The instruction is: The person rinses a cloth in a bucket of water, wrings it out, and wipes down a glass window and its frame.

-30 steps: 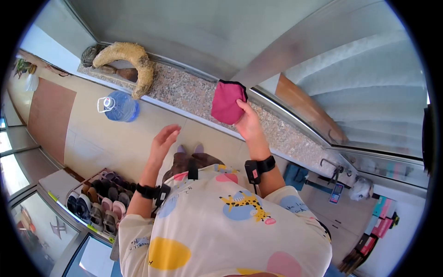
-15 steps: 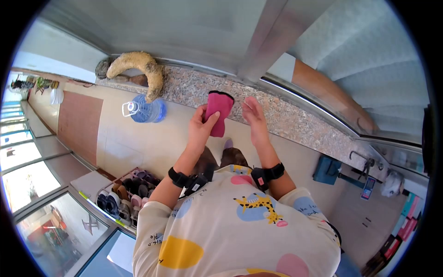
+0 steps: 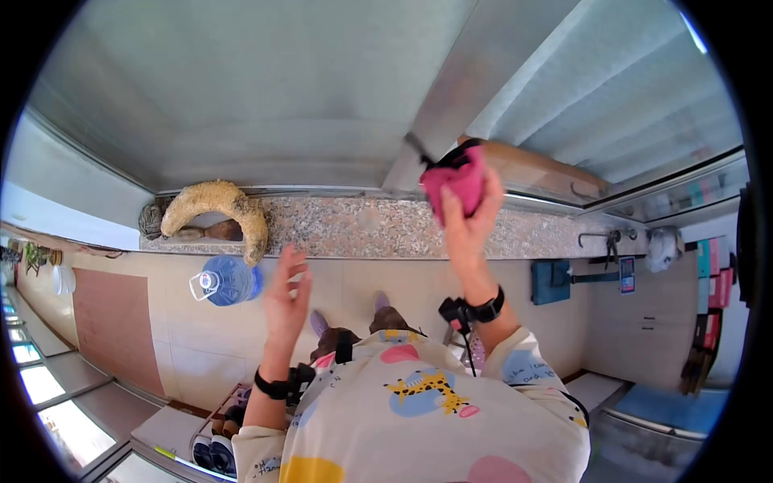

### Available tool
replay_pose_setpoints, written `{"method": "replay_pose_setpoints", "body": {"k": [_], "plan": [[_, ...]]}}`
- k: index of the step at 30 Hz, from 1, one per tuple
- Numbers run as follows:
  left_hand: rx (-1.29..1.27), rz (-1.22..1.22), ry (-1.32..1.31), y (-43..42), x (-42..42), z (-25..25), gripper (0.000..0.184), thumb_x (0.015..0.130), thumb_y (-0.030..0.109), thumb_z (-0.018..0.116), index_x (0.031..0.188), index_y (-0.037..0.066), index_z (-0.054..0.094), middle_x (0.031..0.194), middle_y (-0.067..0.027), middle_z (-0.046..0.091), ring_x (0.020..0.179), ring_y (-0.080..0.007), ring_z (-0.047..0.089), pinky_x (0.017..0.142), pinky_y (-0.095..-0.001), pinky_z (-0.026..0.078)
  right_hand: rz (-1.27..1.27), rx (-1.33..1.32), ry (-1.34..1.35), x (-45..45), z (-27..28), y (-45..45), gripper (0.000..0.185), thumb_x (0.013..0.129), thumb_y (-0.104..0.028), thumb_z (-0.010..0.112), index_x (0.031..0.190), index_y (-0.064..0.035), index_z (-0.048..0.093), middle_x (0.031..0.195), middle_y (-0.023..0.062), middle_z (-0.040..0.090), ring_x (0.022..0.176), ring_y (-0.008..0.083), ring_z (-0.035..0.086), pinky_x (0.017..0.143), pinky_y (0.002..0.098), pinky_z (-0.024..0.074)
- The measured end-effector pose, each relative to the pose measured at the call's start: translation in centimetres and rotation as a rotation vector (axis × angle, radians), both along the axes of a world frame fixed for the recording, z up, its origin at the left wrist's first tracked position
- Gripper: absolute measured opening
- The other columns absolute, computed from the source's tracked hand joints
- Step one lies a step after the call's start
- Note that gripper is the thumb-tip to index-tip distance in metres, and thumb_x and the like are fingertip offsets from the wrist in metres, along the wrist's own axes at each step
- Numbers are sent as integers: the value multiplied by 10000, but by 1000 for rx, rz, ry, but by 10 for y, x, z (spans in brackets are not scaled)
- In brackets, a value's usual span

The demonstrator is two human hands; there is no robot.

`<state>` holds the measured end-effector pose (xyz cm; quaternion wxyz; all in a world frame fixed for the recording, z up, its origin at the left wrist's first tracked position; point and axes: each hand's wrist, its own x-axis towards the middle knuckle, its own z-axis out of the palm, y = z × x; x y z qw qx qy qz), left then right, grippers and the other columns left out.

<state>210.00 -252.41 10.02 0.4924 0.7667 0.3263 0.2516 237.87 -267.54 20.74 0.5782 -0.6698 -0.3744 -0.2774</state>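
Observation:
My right hand [image 3: 469,211] is closed around a folded pink cloth piece [image 3: 451,179] with a black edge, raised in front of the grey window frame [image 3: 467,88]. A blurred dark strip [image 3: 417,147] sticks out at the upper left of the cloth; I cannot tell whether it belongs to it. Fingers apart and a little curled, my left hand [image 3: 287,294] is empty. It hovers to the right of a clear blue water jug [image 3: 229,280] with a white handle, not touching it. Both hands are near the speckled stone sill [image 3: 346,225].
A rough, yellowish curved object [image 3: 213,201] lies at the sill's left end, beside a grey ball-like thing [image 3: 150,220]. On the right are a teal bag [image 3: 550,282], a metal hook-like handle [image 3: 600,239] and stacked boxes [image 3: 713,278]. Shoes [image 3: 213,451] fill a rack at lower left.
The pink cloth has passed from my left hand to my right hand, which has risen toward the window frame. My left hand has let go and moved down and left. The view has turned.

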Motion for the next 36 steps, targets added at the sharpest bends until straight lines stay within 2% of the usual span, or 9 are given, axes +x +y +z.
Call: {"method": "replay_pose_setpoints", "body": {"k": [2, 5, 10, 19, 22, 27, 30, 32, 36], "plan": [[2, 72, 41, 18, -49, -32, 535, 910, 28, 569, 1414, 102, 406, 1069, -100, 659, 837, -149, 654, 684, -272, 527, -148, 22, -369, 22, 60, 16, 525, 793, -5, 679, 1288, -41, 508, 1363, 172, 426, 1192, 296, 478, 989, 375, 392], [-50, 112, 192, 17, -101, -59, 531, 903, 24, 569, 1405, 98, 413, 1051, -106, 664, 816, -148, 655, 690, -282, 522, -284, -6, -534, 42, 73, 51, 390, 753, 3, 685, 1130, -94, 666, 1301, 115, 498, 1148, 299, 485, 966, 387, 393], [-259, 160, 233, -4, -144, -81, 500, 933, 80, 509, 1419, 122, 397, 1094, -78, 648, 871, -133, 655, 639, -241, 493, -296, -155, -459, 48, -32, 52, 438, 658, 25, 669, 1063, -136, 705, 1184, 68, 564, 1103, 281, 489, 962, 381, 372], [-218, 131, 299, -8, -126, -54, 494, 932, 76, 506, 1415, 105, 403, 1087, -76, 642, 889, -134, 648, 661, -242, 488, -90, -543, -28, 25, -184, 17, 516, 582, 111, 640, 1026, -145, 696, 1128, 102, 525, 1057, 302, 490, 938, 396, 400], [-227, 119, 303, -15, -118, -49, 489, 930, 76, 507, 1409, 96, 408, 1094, -79, 642, 898, -139, 650, 667, -243, 490, -85, -355, 133, 26, -160, 16, 504, 602, 115, 652, 1034, -141, 692, 1101, 111, 476, 1031, 296, 486, 921, 367, 409], [-273, 125, 278, -34, -119, -59, 479, 929, 89, 510, 1400, 92, 419, 1095, -74, 650, 905, -139, 656, 672, -239, 490, -240, -20, -309, 53, 2, 39, 446, 619, 58, 727, 1024, -129, 706, 1050, 100, 466, 953, 265, 506, 840, 351, 441], [-289, 132, 264, -42, -119, -60, 466, 932, 99, 515, 1390, 92, 431, 1085, -64, 656, 901, -140, 660, 670, -238, 490, -187, 17, -322, 57, -4, 46, 436, 625, 26, 754, 1024, -145, 714, 1039, 93, 484, 939, 256, 506, 819, 343, 441], [-310, 153, 250, -46, -116, -58, 449, 917, 20, 521, 1359, 64, 455, 1034, -102, 672, 872, -162, 677, 738, -276, 521, -210, -106, -283, 50, -43, 44, 435, 623, 12, 760, 1016, -170, 722, 991, 75, 519, 936, 250, 510, 791, 327, 448], [-358, 212, 241, -49, -128, -61, 431, 931, 39, 512, 1358, 63, 457, 1032, -102, 673, 873, -158, 672, 718, -266, 513, -189, -239, -152, 36, -128, 34, 457, 599, 0, 764, 1008, -200, 723, 958, 64, 547, 900, 257, 535, 759, 336, 470]]}}
